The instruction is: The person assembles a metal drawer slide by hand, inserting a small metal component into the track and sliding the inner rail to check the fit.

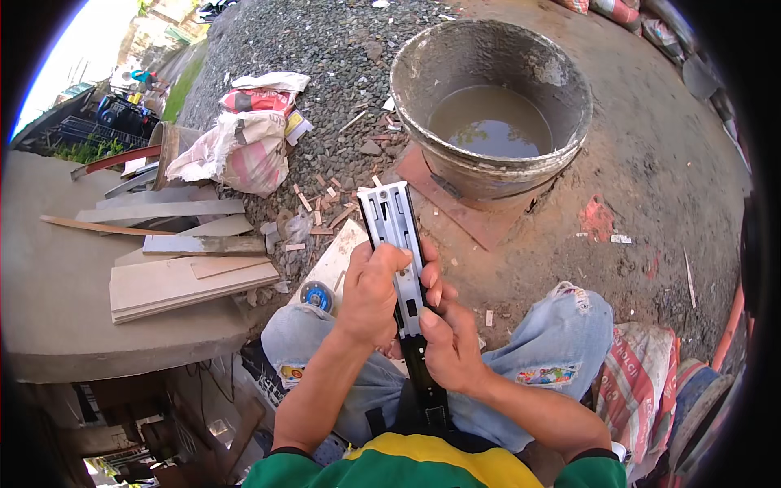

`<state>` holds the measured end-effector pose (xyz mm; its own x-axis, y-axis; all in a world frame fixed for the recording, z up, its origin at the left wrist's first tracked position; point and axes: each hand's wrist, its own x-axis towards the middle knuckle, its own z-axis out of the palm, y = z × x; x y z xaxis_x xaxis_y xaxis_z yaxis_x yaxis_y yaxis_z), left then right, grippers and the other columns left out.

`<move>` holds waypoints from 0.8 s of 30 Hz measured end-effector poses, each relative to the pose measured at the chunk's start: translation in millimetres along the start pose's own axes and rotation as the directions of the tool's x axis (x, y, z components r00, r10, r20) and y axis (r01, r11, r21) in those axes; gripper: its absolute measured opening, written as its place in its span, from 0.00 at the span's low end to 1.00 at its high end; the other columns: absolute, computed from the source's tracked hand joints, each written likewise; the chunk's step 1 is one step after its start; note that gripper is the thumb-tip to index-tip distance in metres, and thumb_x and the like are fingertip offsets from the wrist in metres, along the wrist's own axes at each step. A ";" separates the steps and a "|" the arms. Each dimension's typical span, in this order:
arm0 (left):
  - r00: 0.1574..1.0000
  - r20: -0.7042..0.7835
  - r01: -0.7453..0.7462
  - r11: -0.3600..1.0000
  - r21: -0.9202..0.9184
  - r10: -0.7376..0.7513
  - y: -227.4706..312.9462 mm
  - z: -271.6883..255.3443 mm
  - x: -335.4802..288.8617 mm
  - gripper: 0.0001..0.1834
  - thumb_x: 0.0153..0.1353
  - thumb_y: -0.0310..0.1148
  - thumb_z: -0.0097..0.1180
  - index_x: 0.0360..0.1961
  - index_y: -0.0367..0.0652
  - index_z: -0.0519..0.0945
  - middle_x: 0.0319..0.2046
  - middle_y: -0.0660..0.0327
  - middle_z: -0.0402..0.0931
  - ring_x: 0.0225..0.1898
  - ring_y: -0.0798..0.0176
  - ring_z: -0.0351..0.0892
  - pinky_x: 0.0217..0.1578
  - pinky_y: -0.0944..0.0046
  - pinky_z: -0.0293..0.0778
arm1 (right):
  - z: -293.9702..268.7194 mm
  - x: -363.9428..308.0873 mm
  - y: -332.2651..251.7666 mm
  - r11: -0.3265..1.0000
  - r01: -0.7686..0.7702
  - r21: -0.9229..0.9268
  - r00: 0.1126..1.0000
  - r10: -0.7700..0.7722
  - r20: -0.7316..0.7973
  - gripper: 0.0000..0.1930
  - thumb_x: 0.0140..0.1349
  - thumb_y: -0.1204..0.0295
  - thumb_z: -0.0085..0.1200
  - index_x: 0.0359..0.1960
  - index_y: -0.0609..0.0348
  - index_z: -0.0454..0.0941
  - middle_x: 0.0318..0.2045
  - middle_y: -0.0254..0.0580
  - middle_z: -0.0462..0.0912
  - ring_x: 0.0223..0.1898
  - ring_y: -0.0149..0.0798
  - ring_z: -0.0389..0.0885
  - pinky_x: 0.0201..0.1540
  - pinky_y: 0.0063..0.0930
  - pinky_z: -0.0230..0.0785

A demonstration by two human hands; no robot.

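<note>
A silver and black metal drawer slide (387,213) is held lengthwise in front of me, its silver end pointing away and its black end toward my lap. My left hand (368,297) grips it from the left, thumb lying on the silver channel. On the right side my right hand (454,348) is wrapped round it lower down, its thumb at the joint between the silver and black parts and its fingers partly behind. Beside my left knee, a round blue disc (317,296) with a metal rim rests by a pale board (342,254).
A large mortar-crusted tub (492,175) of murky water stands ahead on a reddish board (468,213). To the left, wood planks (191,285) and metal strips lie on a concrete ledge (73,285). A torn sack (244,154) sits near gravel (325,57); more sacks (639,378) are at right.
</note>
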<state>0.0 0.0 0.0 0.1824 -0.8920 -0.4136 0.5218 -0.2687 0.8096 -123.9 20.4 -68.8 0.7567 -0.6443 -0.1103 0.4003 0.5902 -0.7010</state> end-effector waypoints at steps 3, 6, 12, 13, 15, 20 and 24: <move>0.998 -0.054 0.015 1.000 -0.010 -0.016 2.1 -2.6 0.5 0.15 0.59 0.32 0.41 0.38 0.30 0.73 0.22 0.55 0.73 0.21 0.60 0.74 0.28 0.57 0.77 | 5.3 5.7 1.5 0.868 0.271 -0.417 0.920 -0.360 -0.152 0.21 0.65 0.65 0.56 0.48 0.69 0.61 0.38 0.41 0.72 0.36 0.26 0.72 0.34 0.19 0.69; 0.997 -0.047 0.055 0.996 -0.071 -0.058 0.8 -7.0 -5.7 0.16 0.57 0.33 0.41 0.40 0.30 0.72 0.24 0.50 0.73 0.23 0.53 0.73 0.28 0.51 0.74 | 3.9 5.9 -14.6 0.960 0.146 -0.237 0.928 -0.216 -0.302 0.24 0.59 0.72 0.61 0.50 0.66 0.60 0.36 0.37 0.70 0.34 0.26 0.70 0.36 0.23 0.68; 0.999 -0.026 0.028 0.995 -0.093 -0.030 5.5 -9.2 -11.8 0.16 0.58 0.32 0.42 0.38 0.28 0.74 0.22 0.53 0.73 0.20 0.58 0.75 0.25 0.57 0.78 | 1.7 14.4 -27.1 0.751 0.468 -0.465 0.842 -0.539 -0.022 0.35 0.49 0.75 0.69 0.55 0.65 0.59 0.38 0.39 0.72 0.35 0.29 0.73 0.37 0.24 0.69; 0.999 -0.021 0.031 0.996 -0.090 -0.033 5.5 -10.0 -12.5 0.16 0.58 0.32 0.42 0.38 0.28 0.74 0.22 0.53 0.73 0.20 0.58 0.75 0.25 0.57 0.78 | 0.4 14.7 -27.0 0.750 0.470 -0.466 0.839 -0.543 -0.026 0.35 0.49 0.75 0.69 0.55 0.65 0.59 0.38 0.39 0.72 0.35 0.29 0.73 0.37 0.24 0.69; 0.999 -0.047 0.005 0.996 -0.084 -0.009 5.0 -11.8 -13.6 0.16 0.57 0.33 0.43 0.38 0.28 0.74 0.22 0.52 0.74 0.21 0.56 0.76 0.24 0.56 0.78 | -2.3 15.6 -25.9 0.620 0.502 -0.603 0.802 -0.595 0.057 0.36 0.45 0.76 0.71 0.56 0.62 0.62 0.40 0.41 0.72 0.35 0.30 0.74 0.38 0.25 0.70; 0.996 -0.094 -0.009 1.000 -0.026 0.007 5.8 -9.1 -13.5 0.16 0.58 0.34 0.43 0.37 0.29 0.75 0.22 0.53 0.75 0.21 0.57 0.77 0.24 0.58 0.79 | -0.6 13.0 -34.5 0.300 0.512 -0.805 0.685 -0.708 0.172 0.28 0.44 0.77 0.71 0.49 0.59 0.73 0.40 0.44 0.71 0.34 0.34 0.75 0.39 0.28 0.70; 0.993 -0.112 -0.025 0.999 0.030 0.028 3.5 -9.1 -12.8 0.16 0.59 0.34 0.43 0.37 0.30 0.76 0.23 0.54 0.75 0.21 0.59 0.76 0.23 0.60 0.77 | -3.2 15.9 -30.2 0.360 0.504 -0.785 0.704 -0.698 0.132 0.22 0.44 0.79 0.69 0.44 0.59 0.78 0.41 0.45 0.71 0.34 0.37 0.75 0.37 0.28 0.70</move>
<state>7.1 13.8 4.3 0.2896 -0.8527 -0.4348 0.4917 -0.2573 0.8319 -125.6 -9.3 -51.6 0.3217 -0.8010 0.5049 0.1201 -0.4944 -0.8609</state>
